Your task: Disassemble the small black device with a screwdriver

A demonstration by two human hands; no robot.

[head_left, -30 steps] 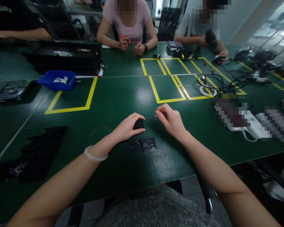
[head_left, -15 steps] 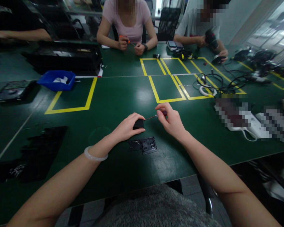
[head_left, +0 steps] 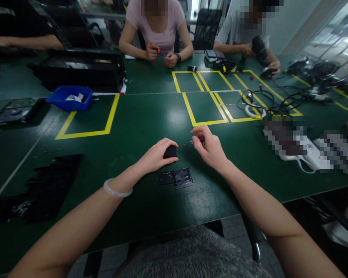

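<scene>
Fingers and thumb of my left hand (head_left: 159, 155) grip a small black box-like part (head_left: 170, 151) on the green table. My right hand (head_left: 206, 146) is closed on the handle of a screwdriver (head_left: 186, 144). Its shaft points left, and the tip meets the right edge of the black part. Just below my left hand, a flat black plastic piece (head_left: 183, 178) lies on the table, beside a thinner black piece (head_left: 165, 178) with small shiny strips.
A blue tray (head_left: 53, 96) holds white scraps at the left, near a black metal-topped device (head_left: 16, 111). Black parts (head_left: 56, 181) lie at lower left. Cables (head_left: 266, 98) and a white power strip (head_left: 314, 154) are at right. Across the table (head_left: 145, 112) people handle tools.
Both my hands, the black part and the screwdriver stay almost in place. Across the table, the person's hand with the orange tool has shifted slightly.
</scene>
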